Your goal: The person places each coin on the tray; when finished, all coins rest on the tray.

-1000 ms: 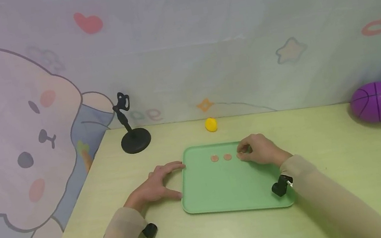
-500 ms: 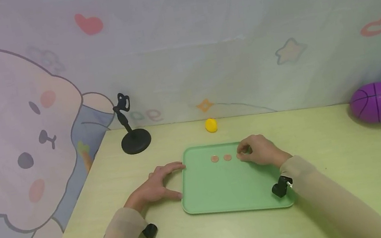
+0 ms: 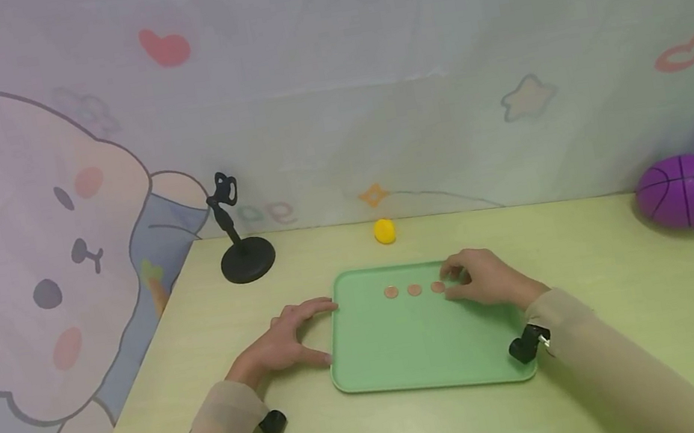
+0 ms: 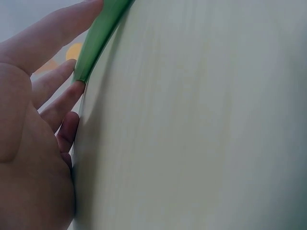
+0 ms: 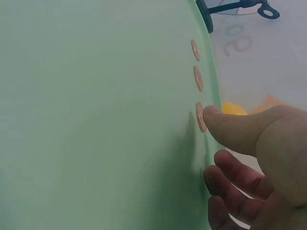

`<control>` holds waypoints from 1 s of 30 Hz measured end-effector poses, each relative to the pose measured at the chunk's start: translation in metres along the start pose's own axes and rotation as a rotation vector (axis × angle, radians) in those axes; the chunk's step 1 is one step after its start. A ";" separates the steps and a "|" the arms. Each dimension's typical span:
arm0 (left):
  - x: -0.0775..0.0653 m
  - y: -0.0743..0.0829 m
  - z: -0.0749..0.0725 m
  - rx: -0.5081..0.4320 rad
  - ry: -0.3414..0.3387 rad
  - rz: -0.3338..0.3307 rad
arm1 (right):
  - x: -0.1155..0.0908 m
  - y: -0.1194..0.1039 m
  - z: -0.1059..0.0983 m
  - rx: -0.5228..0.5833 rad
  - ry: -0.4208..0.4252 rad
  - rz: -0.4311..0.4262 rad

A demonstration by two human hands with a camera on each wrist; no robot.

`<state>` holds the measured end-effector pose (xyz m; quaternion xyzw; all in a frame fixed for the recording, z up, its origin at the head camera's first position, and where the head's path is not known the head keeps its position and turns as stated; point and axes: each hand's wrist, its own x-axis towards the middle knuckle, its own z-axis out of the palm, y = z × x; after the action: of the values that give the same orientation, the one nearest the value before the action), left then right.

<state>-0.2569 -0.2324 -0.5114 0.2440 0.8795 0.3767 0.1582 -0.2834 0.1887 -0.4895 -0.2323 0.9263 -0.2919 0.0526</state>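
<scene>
A green tray (image 3: 409,350) lies on the table, with three copper-coloured coins (image 3: 414,289) in a row near its far edge. My left hand (image 3: 279,344) rests at the tray's left side, thumb and fingers spread, fingertips touching the rim. In the left wrist view the rim (image 4: 98,45) meets those fingertips. My right hand (image 3: 486,278) is just right of the rightmost coin (image 3: 438,287), fingers loosely bent and holding nothing. The right wrist view has the thumb close beside that coin (image 5: 200,117); whether they touch, I cannot tell.
Behind the tray sits a small yellow object (image 3: 384,231). A black stand (image 3: 248,259) with a round base is at the back left, and a purple ball (image 3: 687,191) at the back right. A printed cloth hangs behind the table (image 3: 596,237).
My right hand has let go of the third coin and drawn slightly right, leaving that coin fully visible on the tray. The left hand has stayed at the rim.
</scene>
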 end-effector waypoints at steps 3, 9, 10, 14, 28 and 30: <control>-0.001 -0.001 0.000 -0.005 -0.001 -0.001 | -0.008 0.003 -0.005 0.010 0.012 -0.007; 0.000 -0.002 0.001 -0.006 -0.002 -0.002 | -0.027 0.011 -0.019 0.042 0.010 0.010; 0.000 -0.002 0.001 -0.007 -0.002 -0.002 | -0.030 0.012 -0.022 0.039 0.011 0.012; 0.000 -0.001 0.000 -0.012 -0.004 -0.004 | -0.041 0.019 -0.032 0.024 0.028 -0.002; 0.000 -0.002 0.000 -0.004 0.001 0.004 | -0.078 0.051 -0.060 -0.001 0.063 0.044; 0.000 -0.002 0.000 -0.004 0.001 0.004 | -0.082 0.056 -0.061 -0.001 0.052 0.045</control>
<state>-0.2572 -0.2335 -0.5129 0.2453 0.8783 0.3791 0.1572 -0.2468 0.2983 -0.4737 -0.2036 0.9326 -0.2961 0.0350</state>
